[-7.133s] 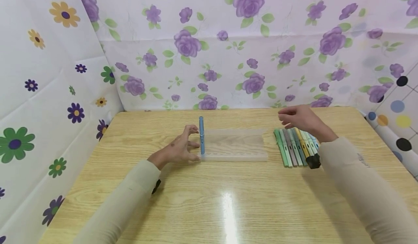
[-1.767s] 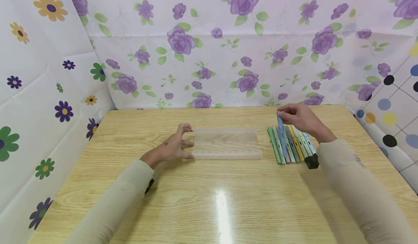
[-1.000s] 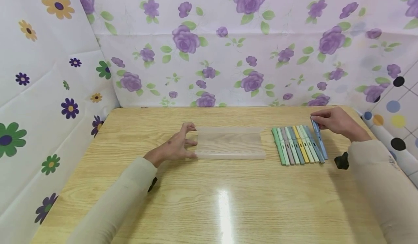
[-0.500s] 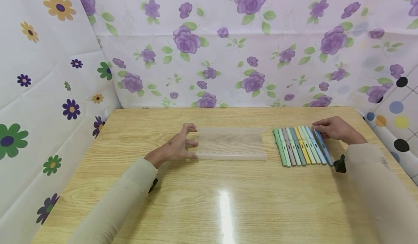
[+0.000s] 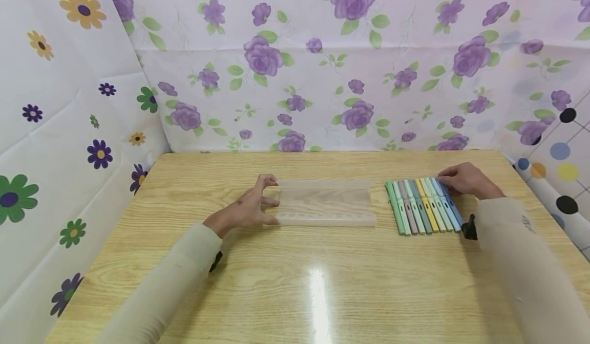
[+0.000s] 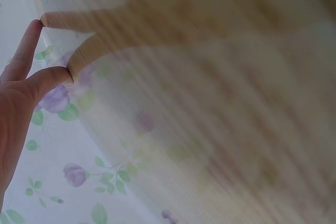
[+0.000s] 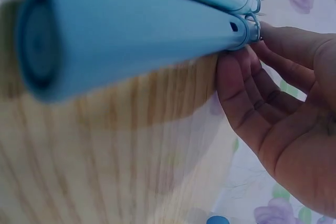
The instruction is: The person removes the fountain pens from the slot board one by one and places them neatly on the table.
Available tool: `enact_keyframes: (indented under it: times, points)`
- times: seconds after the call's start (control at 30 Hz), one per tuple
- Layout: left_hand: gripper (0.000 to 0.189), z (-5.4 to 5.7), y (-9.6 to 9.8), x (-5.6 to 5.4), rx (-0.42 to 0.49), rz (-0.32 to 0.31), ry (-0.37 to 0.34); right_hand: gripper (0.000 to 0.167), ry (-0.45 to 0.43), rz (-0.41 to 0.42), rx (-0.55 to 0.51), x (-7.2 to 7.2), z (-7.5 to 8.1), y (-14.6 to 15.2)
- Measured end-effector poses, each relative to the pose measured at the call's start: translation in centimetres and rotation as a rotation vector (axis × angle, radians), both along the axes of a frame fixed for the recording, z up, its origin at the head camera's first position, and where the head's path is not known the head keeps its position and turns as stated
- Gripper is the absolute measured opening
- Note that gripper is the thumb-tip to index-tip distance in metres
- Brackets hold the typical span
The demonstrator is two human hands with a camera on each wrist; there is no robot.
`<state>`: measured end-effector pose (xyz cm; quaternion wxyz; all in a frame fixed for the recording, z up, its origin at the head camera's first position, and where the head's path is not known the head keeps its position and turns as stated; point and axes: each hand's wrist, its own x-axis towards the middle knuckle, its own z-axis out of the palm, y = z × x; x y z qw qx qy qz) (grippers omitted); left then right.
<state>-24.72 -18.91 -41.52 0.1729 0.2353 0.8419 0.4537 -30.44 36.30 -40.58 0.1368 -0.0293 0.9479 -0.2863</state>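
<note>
My right hand (image 5: 467, 181) pinches the upper end of a blue pen (image 5: 450, 208), which lies at the right end of a row of pens (image 5: 417, 208). In the right wrist view, thumb and fingers meet at the clip end of that blue pen (image 7: 136, 35), flush beside a lighter blue one. My left hand (image 5: 246, 208) has its fingers spread, with the tips touching the left end of a clear plastic pen rack (image 5: 324, 221). That hand (image 6: 18, 98) shows two fingertips against a shiny surface in the left wrist view.
The row holds several pens in green, grey, yellow and blue, side by side on the wooden table (image 5: 258, 282). Behind stands a flowered cloth backdrop (image 5: 318, 93). Black wrist camera parts (image 5: 469, 227) sit close to the pens' near ends.
The blue pen stood at the rack's left end; my right hand has carried it over the row, laid it at the right end and drawn it against its neighbour. My left hand stays put.
</note>
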Motion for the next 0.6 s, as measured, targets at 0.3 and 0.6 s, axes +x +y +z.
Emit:
enact_keyframes:
  times: [0.3,0.6]
  points:
    - [0.091,0.1,0.2,-0.1,0.009,-0.012,-0.005,0.053,-0.031,-0.042,-0.014,0.5,0.4,0.2]
    - [0.113,0.6,-0.3,-0.2,0.004,0.015,0.006,0.062,0.034,0.019,0.066,2.2,2.0,1.0]
